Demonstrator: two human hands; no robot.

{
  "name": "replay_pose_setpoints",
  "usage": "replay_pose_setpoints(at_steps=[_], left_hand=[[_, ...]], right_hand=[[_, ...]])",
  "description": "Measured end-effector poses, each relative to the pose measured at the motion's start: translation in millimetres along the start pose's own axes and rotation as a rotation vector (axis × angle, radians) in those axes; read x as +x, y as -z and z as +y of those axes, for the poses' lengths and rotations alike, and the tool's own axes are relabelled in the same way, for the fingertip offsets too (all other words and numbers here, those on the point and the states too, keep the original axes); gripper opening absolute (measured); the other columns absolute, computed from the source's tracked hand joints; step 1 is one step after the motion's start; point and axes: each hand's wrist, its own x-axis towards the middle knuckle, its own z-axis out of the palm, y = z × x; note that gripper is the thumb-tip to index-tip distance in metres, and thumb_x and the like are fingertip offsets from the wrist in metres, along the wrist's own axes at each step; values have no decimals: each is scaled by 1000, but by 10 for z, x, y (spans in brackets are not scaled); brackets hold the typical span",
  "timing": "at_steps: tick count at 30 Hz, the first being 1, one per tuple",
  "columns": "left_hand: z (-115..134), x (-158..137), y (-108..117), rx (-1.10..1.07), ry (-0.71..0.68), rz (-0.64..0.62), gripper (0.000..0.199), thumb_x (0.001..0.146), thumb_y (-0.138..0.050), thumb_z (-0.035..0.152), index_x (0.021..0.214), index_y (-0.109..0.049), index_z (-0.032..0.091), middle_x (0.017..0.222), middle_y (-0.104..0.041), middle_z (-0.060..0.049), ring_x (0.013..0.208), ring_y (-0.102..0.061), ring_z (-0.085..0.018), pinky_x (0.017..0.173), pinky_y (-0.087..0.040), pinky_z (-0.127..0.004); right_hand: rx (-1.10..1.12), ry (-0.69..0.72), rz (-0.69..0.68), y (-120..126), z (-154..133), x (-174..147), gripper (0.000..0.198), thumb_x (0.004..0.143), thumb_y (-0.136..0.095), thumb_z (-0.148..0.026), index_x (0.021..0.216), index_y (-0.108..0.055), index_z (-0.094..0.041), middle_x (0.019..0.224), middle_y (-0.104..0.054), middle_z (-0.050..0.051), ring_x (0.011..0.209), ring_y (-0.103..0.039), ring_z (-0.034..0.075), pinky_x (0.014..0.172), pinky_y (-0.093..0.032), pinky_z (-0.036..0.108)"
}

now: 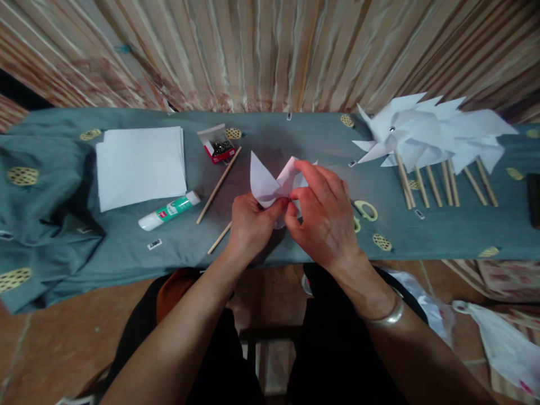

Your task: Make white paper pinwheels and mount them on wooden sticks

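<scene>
Between my two hands, over the front middle of the table, is a white paper pinwheel [262, 179] with its blades partly folded in. My left hand [254, 222] grips it from the left, thumb pressed near its centre. On the right side, my right hand [323, 211] pinches a folded blade with thumb and fingers. The fingers cover much of the pinwheel's middle. Just left of my hands lie two wooden sticks, one whole stick [218, 185] and another stick [219, 238] partly behind my left hand. Yellow-green scissors [366, 211] lie partly hidden beside my right hand.
A stack of white paper [141, 166] lies at the left, with a glue stick [169, 211] before it. Behind the sticks stands a small open red box [219, 147] of metal pins. Several finished pinwheels [434, 132] on sticks lie at the right. A pleated curtain [270, 56] hangs behind the table.
</scene>
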Motion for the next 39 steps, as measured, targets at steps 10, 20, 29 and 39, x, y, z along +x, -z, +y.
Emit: replay_pose_setpoints(at_steps=[10, 20, 29, 39], left_hand=[[41, -3, 38, 13, 12, 5, 3, 67, -72, 16, 68, -74, 15, 65, -72, 0, 61, -61, -15, 59, -47, -24], [23, 72, 174, -114, 60, 87, 15, 65, -77, 24, 78, -76, 16, 80, -76, -3, 72, -66, -17, 67, -50, -26], [158, 79, 241, -458, 227, 57, 21, 56, -84, 21, 72, -71, 16, 79, -76, -3, 75, -69, -18, 75, -54, -28], [167, -7, 107, -509, 350, -8, 32, 51, -87, 22, 78, -72, 12, 76, -75, -6, 77, -70, -20, 80, -53, -33]], right_hand=[[34, 0, -23, 14, -9, 2, 13, 86, -49, -16, 87, -61, -19, 134, -58, 12, 122, -51, 27, 102, -41, 47], [81, -16, 54, 285, 242, -83, 9, 80, -57, -16, 86, -60, -21, 132, -59, 13, 120, -55, 33, 98, -46, 52], [44, -68, -226, -77, 526, -365, 7, 76, -58, -14, 78, -65, -15, 122, -64, 17, 113, -58, 33, 91, -51, 53], [966, -600, 44, -107, 599, -64, 33, 81, -68, -38, 108, -67, -19, 109, -74, 10, 96, -70, 21, 87, -57, 41]])
